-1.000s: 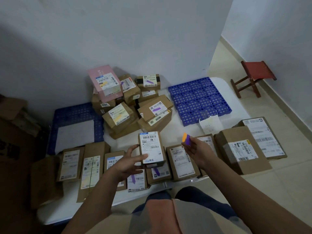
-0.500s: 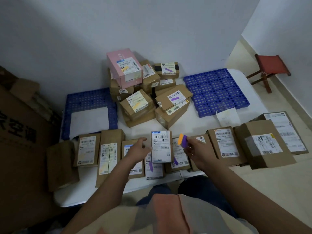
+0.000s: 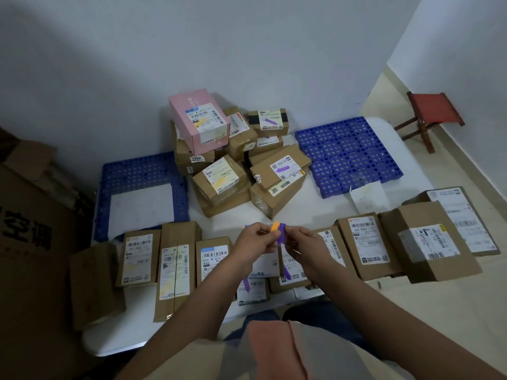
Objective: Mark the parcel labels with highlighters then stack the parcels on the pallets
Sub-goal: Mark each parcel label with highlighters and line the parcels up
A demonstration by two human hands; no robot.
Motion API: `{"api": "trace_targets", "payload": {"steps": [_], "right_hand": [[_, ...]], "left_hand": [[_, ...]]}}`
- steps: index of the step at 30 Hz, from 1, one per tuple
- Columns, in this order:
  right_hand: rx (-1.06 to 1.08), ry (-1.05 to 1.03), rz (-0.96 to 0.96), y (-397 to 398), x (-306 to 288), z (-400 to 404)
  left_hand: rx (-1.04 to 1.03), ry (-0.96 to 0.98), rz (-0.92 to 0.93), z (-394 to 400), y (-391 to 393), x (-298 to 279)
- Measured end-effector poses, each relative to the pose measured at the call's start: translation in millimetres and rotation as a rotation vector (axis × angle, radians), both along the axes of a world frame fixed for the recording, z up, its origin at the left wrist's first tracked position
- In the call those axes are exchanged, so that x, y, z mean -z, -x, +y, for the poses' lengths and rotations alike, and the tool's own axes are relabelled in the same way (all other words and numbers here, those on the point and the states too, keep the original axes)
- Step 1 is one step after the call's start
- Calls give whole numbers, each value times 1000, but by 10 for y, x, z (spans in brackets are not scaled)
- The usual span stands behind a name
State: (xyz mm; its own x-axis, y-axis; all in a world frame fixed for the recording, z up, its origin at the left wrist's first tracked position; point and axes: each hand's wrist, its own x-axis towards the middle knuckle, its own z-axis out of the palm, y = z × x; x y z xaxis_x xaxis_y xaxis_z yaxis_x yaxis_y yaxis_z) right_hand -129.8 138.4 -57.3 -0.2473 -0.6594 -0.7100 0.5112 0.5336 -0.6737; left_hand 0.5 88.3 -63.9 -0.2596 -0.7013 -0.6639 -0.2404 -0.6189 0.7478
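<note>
Moved: left hand [image 3: 253, 244] left the parcel, now pinching the highlighters [image 3: 277, 231] with right hand [image 3: 303, 246].
Hidden: highlighter bodies, behind curled fingers.
Parcels [image 3: 362, 246]: matte cardboard.

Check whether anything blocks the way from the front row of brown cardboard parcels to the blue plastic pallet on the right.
Nothing visible does. The blue plastic pallet lies bare, and only a white paper slip lies on the table between it and the parcels.

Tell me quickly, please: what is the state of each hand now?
Left hand: closed, pinching the orange highlighter.
Right hand: closed, pinching the purple highlighter.
</note>
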Motion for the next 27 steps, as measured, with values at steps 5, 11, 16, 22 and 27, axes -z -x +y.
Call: {"api": "trace_targets", "payload": {"steps": [5,11,16,22,27], "right_hand": [[44,13,20,-20,-29,-102],[76,38,33,-30,-40,-161],[11,77,19,-69,-105,-200],[-33,85,39,-109,-143,-193],[-30,63,39,-96,-108,-174]], "left_hand": [[-95,8,50,-61,23,-17],[-156,53,61,-117,-11,-27],[-119,98,91,-129,-34,-64],[-52,169,31,-121,-60,-78],[-30,232,-3,-110,-79,-72]]}}
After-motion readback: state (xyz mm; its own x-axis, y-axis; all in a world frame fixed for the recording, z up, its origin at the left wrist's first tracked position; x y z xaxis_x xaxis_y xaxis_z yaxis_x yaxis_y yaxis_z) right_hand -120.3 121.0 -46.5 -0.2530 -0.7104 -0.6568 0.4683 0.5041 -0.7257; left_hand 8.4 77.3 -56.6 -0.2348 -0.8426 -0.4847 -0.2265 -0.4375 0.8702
